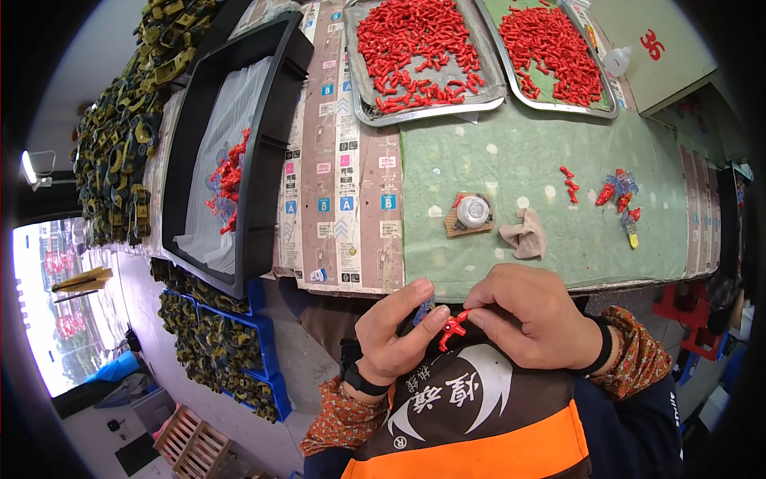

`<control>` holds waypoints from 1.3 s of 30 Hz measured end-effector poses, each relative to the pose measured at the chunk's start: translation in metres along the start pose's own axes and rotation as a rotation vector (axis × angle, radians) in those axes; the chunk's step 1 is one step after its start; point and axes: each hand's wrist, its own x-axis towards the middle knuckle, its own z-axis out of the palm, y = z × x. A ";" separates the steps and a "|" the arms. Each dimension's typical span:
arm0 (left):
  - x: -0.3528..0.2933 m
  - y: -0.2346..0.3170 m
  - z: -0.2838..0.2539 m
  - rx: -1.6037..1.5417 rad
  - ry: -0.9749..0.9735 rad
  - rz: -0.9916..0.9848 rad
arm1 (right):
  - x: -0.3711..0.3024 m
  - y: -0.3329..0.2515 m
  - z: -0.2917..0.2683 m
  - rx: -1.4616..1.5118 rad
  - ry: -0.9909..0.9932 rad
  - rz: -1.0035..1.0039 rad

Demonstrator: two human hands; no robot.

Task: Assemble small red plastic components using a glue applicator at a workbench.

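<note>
Close in front of my apron, both hands work on a small red toy figure [455,326]. My left hand [396,329] is closed, pinching the figure together with a translucent blue piece [424,310] between thumb and fingers. The fingertips of my right hand [523,317] are closed on a red limb at the figure's upper right. Beyond my hands, on the green cloth, are a small round metal-topped container [474,211] on a piece of cardboard and a crumpled beige rag [525,234].
Two metal trays [431,112] [558,106] of red parts stand at the back. Loose red pieces [569,184] and assembled red-and-blue figures [618,191] lie right. A black bin [267,144] at left holds more figures. Camouflage-coloured toy parts [120,152] pile up beyond it, above blue crates [259,327].
</note>
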 end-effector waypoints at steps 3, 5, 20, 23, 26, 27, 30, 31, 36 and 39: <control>-0.001 0.000 0.001 -0.014 0.000 -0.010 | 0.001 -0.001 -0.001 -0.023 -0.021 0.010; -0.002 -0.001 0.002 -0.020 0.001 -0.012 | 0.001 0.000 0.000 -0.026 -0.023 0.004; -0.004 0.003 0.008 -0.063 -0.055 -0.078 | 0.008 -0.006 -0.012 -0.003 -0.151 0.202; -0.003 0.002 0.011 -0.090 -0.069 -0.078 | 0.009 0.000 -0.012 0.069 -0.166 0.303; -0.005 0.002 0.014 -0.140 -0.075 -0.102 | 0.012 0.005 -0.013 0.128 -0.193 0.389; -0.006 0.003 0.014 -0.162 -0.094 -0.125 | 0.013 0.007 -0.013 0.146 -0.219 0.433; -0.008 0.004 0.017 -0.212 -0.116 -0.167 | 0.016 0.012 -0.014 0.185 -0.250 0.479; -0.009 0.003 0.018 -0.238 -0.114 -0.188 | 0.016 0.013 -0.014 0.187 -0.245 0.482; -0.013 0.003 0.019 -0.285 -0.122 -0.212 | 0.018 0.015 -0.013 0.108 -0.261 0.452; -0.012 0.003 0.020 -0.274 -0.105 -0.212 | 0.014 0.015 -0.010 0.090 -0.250 0.398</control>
